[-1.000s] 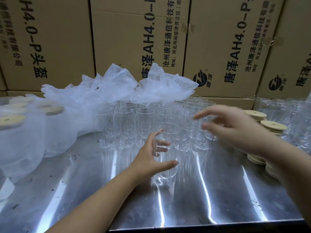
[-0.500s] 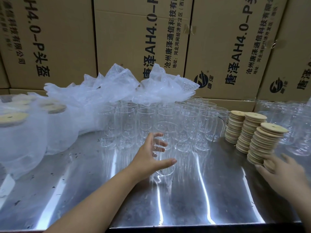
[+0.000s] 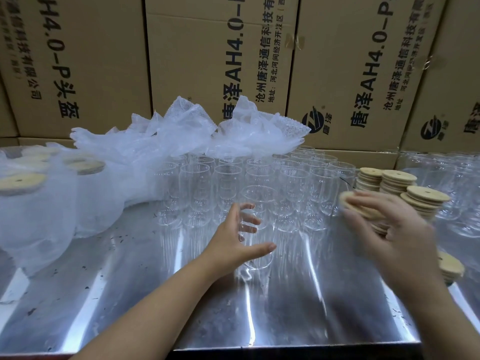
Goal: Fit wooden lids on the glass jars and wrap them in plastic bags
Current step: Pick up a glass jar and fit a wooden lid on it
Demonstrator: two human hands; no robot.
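My left hand [image 3: 235, 239] grips a clear glass jar [image 3: 259, 203] that stands upright at the front of a block of several empty jars [image 3: 293, 178] on the steel table [image 3: 155, 294]. My right hand [image 3: 389, 229], blurred by motion, holds a round wooden lid [image 3: 349, 200] in the air, to the right of the gripped jar and a little above its rim height. Stacks of wooden lids [image 3: 397, 183] stand behind that hand. A heap of clear plastic bags [image 3: 187, 136] lies over the rear jars.
Bagged jars with lids [image 3: 39, 198] fill the left side of the table. More empty jars [image 3: 446, 183] stand at the far right, and a low lid stack [image 3: 450, 266] sits near the right edge. Cardboard boxes [image 3: 220, 61] wall off the back.
My right hand has picked a lid from the stacks at the right and carried it up and left toward the jar. My left hand has kept its grip on the jar.
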